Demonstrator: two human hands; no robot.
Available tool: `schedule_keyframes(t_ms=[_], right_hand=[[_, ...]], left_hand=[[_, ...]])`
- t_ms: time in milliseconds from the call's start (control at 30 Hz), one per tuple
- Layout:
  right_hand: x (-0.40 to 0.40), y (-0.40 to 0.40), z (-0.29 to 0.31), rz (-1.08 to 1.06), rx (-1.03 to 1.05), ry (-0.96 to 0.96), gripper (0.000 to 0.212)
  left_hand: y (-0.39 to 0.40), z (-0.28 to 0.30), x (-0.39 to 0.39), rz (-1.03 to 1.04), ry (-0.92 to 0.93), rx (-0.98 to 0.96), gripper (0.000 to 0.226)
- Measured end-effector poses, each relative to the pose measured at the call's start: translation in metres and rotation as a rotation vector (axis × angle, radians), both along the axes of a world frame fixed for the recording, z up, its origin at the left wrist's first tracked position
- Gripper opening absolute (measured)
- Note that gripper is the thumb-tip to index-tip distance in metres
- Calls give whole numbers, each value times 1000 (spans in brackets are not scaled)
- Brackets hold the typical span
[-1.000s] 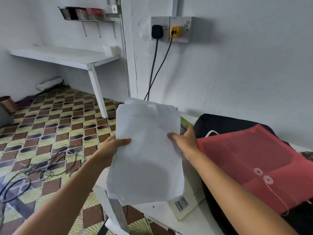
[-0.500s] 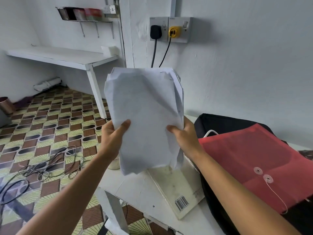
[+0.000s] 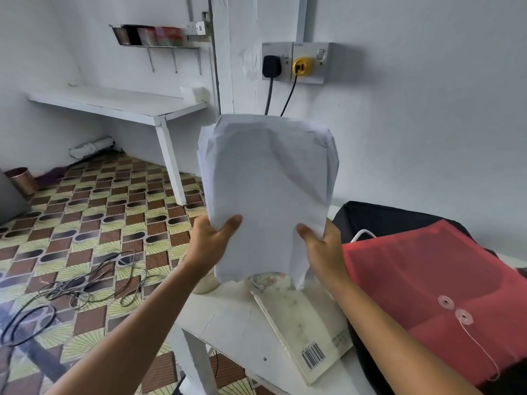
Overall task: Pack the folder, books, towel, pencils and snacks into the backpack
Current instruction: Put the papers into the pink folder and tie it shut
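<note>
A stack of white paper sheets [image 3: 268, 192] stands upright in the air above the table, its top corners curling. My left hand [image 3: 212, 240] grips its lower left edge and my right hand [image 3: 323, 249] grips its lower right edge. Below it a pale book [image 3: 308, 326] with a barcode lies flat on the white table [image 3: 228, 323]. To the right a red string-tie folder [image 3: 427, 283] rests on the black backpack [image 3: 379, 218]. Towel, pencils and snacks are not visible.
A wall socket [image 3: 295, 62] with a black and a yellow plug hangs behind the papers, cords running down. A white shelf-desk [image 3: 114, 102] stands at the left. Loose cables [image 3: 85, 283] lie on the patterned floor. A round pale object [image 3: 206, 283] sits at the table's left edge.
Both hands lifted the sheets from a tilted, lower position to upright, then slid down to grip near the bottom edge. The book under them came into view.
</note>
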State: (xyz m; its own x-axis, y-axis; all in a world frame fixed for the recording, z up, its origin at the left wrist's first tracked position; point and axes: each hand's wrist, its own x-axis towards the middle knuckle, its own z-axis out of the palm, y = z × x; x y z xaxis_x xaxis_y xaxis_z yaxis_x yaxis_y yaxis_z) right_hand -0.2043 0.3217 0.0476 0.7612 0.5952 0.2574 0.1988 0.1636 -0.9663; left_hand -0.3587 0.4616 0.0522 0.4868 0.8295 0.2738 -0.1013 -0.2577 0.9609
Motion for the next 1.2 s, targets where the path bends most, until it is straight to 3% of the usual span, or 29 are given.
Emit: schedule_keyframes(t_ms=[267, 467, 533, 600, 667, 733, 800, 867, 1000, 1133, 1200], right_hand=[[2, 8, -5, 3, -72, 19, 16], [3, 9, -13, -13, -216, -82, 12], [3, 12, -4, -16, -231, -120, 19], [3, 11, 11, 10, -232, -137, 8], [6, 5, 26, 71, -242, -88, 16], [12, -5, 40, 133, -245, -2, 16], [23, -20, 50, 144, -181, 101, 10], [38, -39, 58, 128, -102, 239, 7], [70, -96, 57, 113, -16, 503, 26], [89, -165, 37, -67, 36, 515, 27], [93, -200, 25, -153, 33, 513, 29]], left_hand=[[4, -4, 5, -54, 21, -104, 8], [6, -13, 4, -64, 55, -149, 9], [10, -4, 5, -69, 68, -143, 9], [18, 9, 8, -102, 114, -142, 11], [28, 23, 11, -151, 163, -154, 10], [35, 36, 14, -242, 174, -202, 19], [36, 49, 22, -416, 174, -271, 50], [31, 58, 37, -591, 174, -332, 68], [1, 66, 89, -842, 255, -352, 75], [-49, 60, 146, -988, 347, -325, 91], [-78, 52, 172, -1049, 382, -298, 86]])
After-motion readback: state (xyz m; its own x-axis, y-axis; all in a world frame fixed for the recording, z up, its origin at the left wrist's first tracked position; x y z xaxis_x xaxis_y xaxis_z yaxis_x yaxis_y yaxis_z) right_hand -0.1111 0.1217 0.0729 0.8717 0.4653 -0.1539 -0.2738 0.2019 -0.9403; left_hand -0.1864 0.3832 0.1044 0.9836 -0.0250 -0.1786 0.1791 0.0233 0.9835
